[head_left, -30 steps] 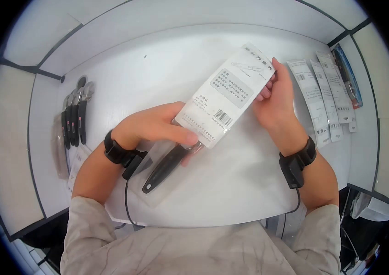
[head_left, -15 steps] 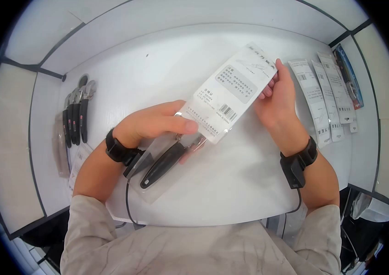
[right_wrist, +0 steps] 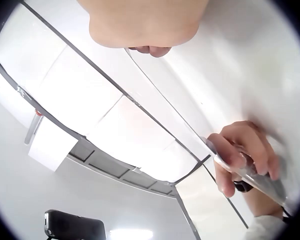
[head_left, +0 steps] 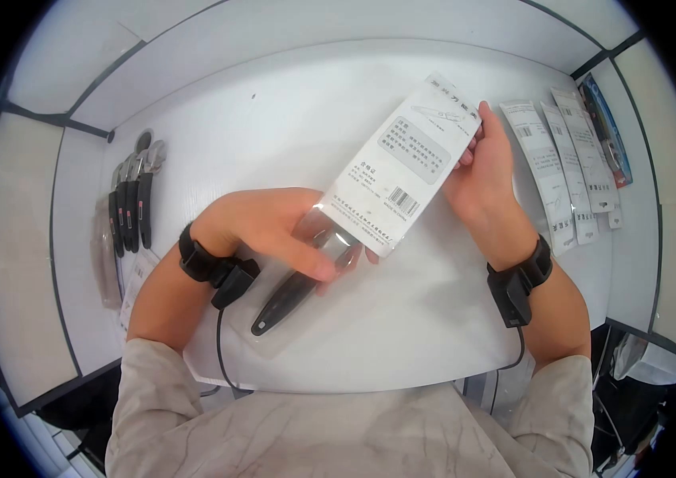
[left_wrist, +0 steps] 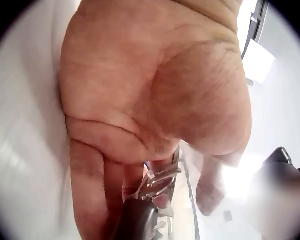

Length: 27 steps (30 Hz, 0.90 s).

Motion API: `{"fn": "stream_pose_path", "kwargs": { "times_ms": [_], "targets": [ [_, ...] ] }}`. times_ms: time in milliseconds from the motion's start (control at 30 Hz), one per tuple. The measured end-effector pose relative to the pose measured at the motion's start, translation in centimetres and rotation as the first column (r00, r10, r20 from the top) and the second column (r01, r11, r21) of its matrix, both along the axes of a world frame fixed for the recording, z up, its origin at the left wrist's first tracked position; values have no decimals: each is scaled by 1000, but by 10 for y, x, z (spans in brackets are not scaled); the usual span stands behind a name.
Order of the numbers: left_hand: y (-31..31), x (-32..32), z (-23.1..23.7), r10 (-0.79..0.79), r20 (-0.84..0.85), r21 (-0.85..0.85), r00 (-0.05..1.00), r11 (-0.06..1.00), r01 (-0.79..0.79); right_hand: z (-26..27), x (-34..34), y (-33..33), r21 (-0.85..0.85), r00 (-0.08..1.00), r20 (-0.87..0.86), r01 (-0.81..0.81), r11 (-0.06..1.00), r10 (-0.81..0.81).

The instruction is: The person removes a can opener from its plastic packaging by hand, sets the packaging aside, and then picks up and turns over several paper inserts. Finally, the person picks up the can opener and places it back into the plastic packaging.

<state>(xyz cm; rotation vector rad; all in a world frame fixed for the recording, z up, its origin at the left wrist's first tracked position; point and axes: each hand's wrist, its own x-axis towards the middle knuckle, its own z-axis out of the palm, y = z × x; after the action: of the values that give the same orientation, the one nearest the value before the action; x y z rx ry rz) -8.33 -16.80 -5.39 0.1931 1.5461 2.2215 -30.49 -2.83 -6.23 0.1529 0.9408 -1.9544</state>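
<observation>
Packaged tool held in both hands over the table.
The left hand (head_left: 270, 227) grips the clear sleeve (head_left: 244, 338) around the tool (head_left: 286, 299), thumb on top, fingers beneath; the right hand (head_left: 481, 179) holds the upper right edge of the printed card (head_left: 402, 163). The black handle points down-left. Black-handled tools (head_left: 132, 203) lie at the table's (head_left: 386, 319) left, printed packages (head_left: 541, 159) at its right.

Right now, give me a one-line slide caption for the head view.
Two hands, left and right, hold a white printed card with a black-handled metal tool in clear plastic.
</observation>
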Motion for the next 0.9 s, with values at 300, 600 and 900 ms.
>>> {"fn": "stream_pose_path", "kwargs": {
  "times_ms": [300, 600, 900],
  "targets": [
    [0, -1, 5, -47, 21, -9, 999, 999, 47, 2, 2, 0, 9, 999, -37, -3, 1000, 3],
    [-3, 2, 5, -82, 91, 1, 992, 997, 83, 2, 1, 0, 13, 999, -38, -10, 1000, 11],
    [-5, 4, 3, -176, 66, -18, 982, 984, 177, -1, 1, 1, 5, 999, -29, -24, 1000, 24]
  ]
}}
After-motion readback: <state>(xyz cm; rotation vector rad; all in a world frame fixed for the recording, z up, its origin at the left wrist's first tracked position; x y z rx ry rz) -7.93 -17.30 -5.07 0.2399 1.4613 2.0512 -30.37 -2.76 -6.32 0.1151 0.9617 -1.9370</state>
